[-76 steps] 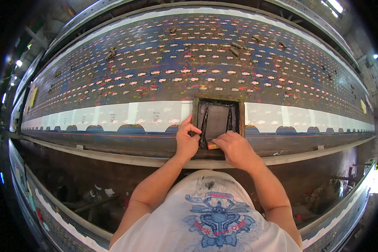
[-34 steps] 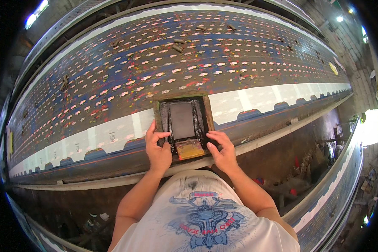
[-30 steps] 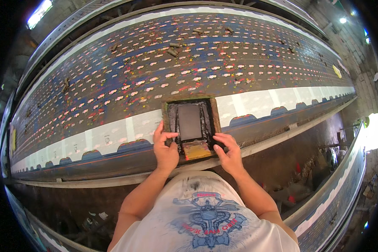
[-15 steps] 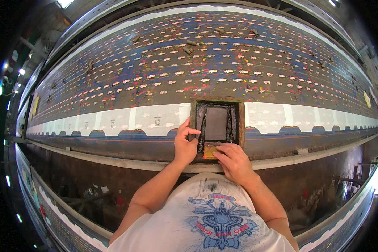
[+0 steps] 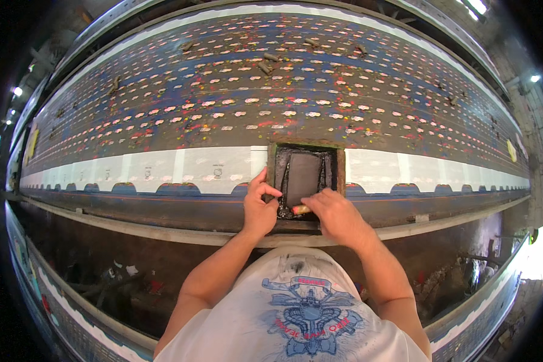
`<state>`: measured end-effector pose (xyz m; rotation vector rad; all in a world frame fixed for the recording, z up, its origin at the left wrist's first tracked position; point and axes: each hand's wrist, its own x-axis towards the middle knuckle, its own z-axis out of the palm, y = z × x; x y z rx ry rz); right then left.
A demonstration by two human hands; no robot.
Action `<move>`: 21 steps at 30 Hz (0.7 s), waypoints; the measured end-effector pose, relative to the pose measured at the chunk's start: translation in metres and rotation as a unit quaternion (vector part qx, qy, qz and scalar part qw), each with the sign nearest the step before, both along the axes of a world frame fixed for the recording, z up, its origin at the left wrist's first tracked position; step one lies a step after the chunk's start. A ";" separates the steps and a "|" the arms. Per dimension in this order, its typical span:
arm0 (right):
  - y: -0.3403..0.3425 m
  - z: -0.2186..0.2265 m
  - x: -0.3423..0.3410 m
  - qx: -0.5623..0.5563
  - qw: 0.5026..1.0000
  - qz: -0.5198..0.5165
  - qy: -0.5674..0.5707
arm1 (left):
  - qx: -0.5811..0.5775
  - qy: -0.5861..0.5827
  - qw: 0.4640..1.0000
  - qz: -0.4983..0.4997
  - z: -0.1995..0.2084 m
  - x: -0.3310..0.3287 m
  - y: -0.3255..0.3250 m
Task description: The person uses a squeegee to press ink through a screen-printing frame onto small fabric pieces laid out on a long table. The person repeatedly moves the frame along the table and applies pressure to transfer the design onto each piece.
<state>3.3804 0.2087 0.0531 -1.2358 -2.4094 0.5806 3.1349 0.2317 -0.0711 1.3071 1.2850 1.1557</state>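
Observation:
A small rectangular printing screen [image 5: 340,158] with brownish raised walls stands at the near edge of a long table, over a white strip. Glossy black ink [image 5: 279,175] smears its inner sides around a dark grey rectangular middle [image 5: 304,172]. My left hand [image 5: 260,210] is at the screen's left wall, thumb and forefinger bent around it; the other fingers are partly hidden. Inside the near right part of the screen, my right hand [image 5: 339,218] grips a squeegee [image 5: 300,210] with a yellowish body and reddish end. The fingers cover most of it.
A white strip of panels [image 5: 380,169] with faint prints runs along the table's [image 5: 223,211] near side. Rows of small pale prints and paint specks cover its dark top. Several brownish rolled pieces [image 5: 264,66] lie farther back. A pale rail [image 5: 181,231] borders the front.
My right hand has moved slightly forward, and the squeegee has turned so less of its flat face shows. My left hand stays at the screen's left wall. The whole view has shifted a little.

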 end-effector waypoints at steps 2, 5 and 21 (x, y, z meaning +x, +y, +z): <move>0.023 0.002 0.008 -0.009 1.000 -0.002 -0.004 | -0.002 0.015 1.000 0.001 0.003 0.002 0.001; 0.066 -0.011 0.004 0.013 0.999 -0.047 -0.005 | -0.001 0.015 1.000 0.006 0.006 0.004 0.001; 0.010 -0.020 -0.024 0.071 0.993 -0.095 -0.020 | 0.027 0.058 0.998 -0.015 0.009 0.003 0.000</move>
